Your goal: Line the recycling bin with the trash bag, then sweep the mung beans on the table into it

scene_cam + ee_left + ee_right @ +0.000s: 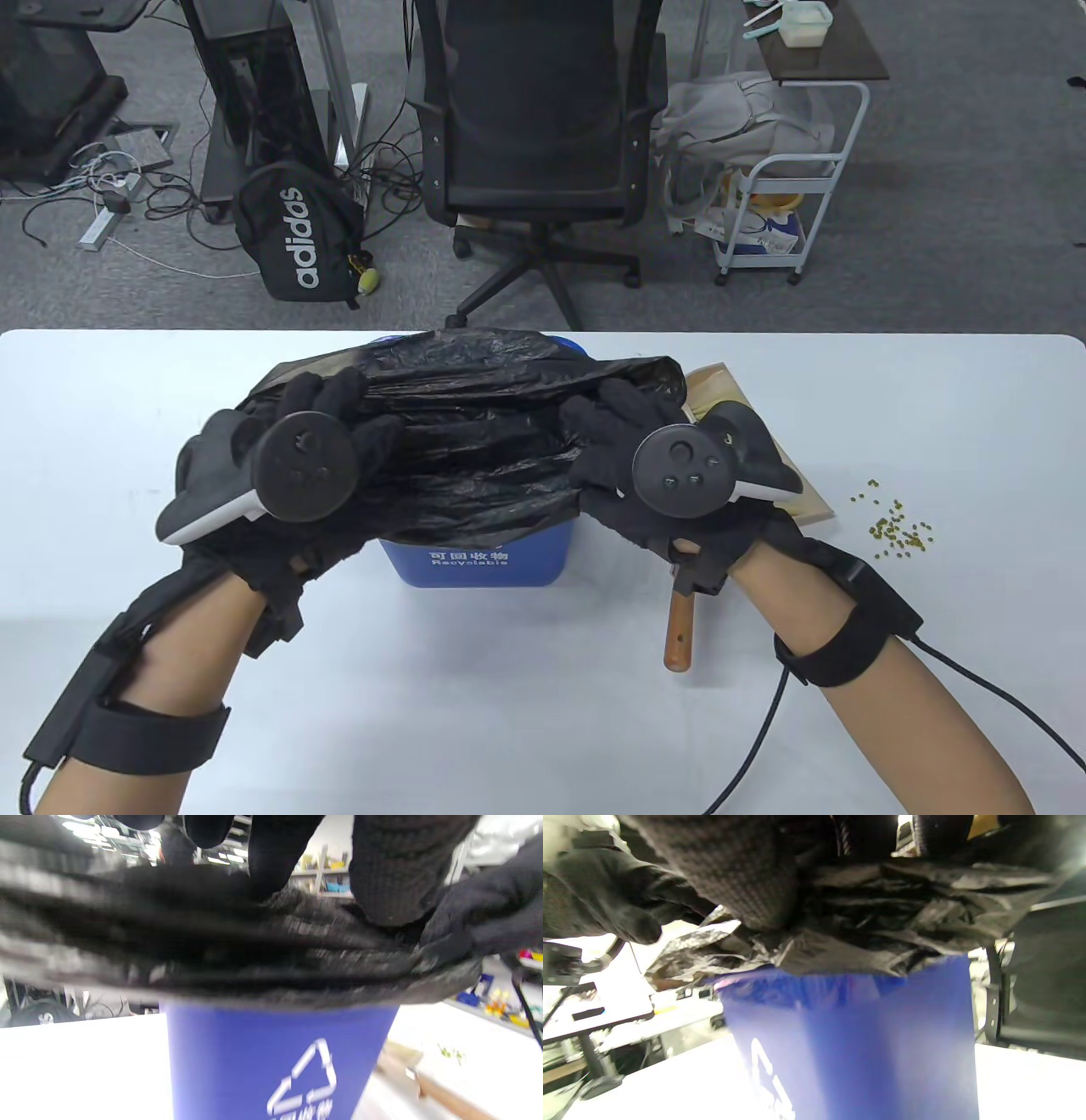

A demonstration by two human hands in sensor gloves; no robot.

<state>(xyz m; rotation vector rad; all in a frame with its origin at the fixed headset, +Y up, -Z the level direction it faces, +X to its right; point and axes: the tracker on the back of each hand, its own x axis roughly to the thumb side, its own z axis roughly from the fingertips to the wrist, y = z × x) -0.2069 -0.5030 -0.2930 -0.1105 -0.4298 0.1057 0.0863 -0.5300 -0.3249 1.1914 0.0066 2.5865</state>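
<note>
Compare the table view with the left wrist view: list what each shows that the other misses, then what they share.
Only the table view shows both trackers, the wrist straps, the right hand, the wooden handle beside the bin, the office chair and the adidas backpack.

Only the left wrist view shows the white recycling triangle on the bin's side and blurred shelves behind.

Both show the left hand gripping the black trash bag over the blue recycling bin, the white table, and the mung beans off to the right.
</note>
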